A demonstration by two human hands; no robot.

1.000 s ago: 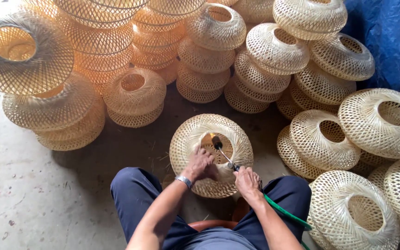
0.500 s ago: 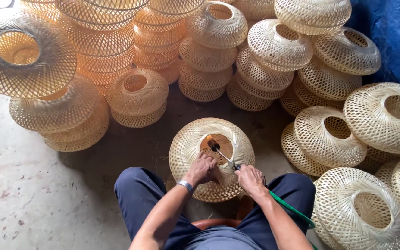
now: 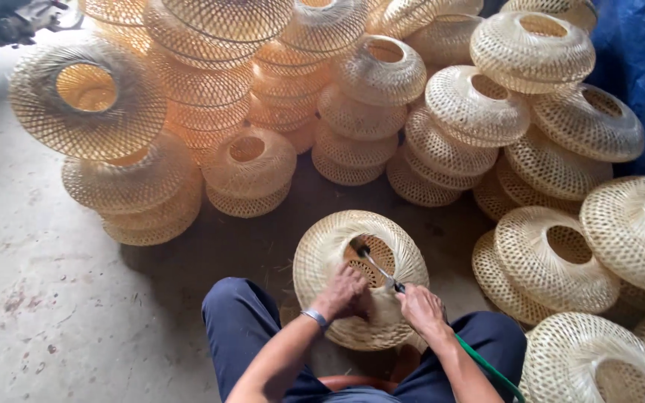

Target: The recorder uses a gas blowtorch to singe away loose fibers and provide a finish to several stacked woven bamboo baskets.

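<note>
Left hand [image 3: 345, 292] grips the woven bamboo shade [image 3: 360, 276]; right hand [image 3: 421, 307] aims a nozzle tool [image 3: 375, 263] at its opening, stacked shades [image 3: 479, 112] behind.

A pale woven bamboo lampshade [image 3: 360, 280] stands tilted on the concrete floor between the person's knees, its round opening facing up and toward the camera. It is a squat, bulging open-weave shape with a ringed rim. A slim metal spray wand [image 3: 376, 267] with a dark tip lies slanted across that opening, its rear end joined to a green hose [image 3: 487, 366].
</note>
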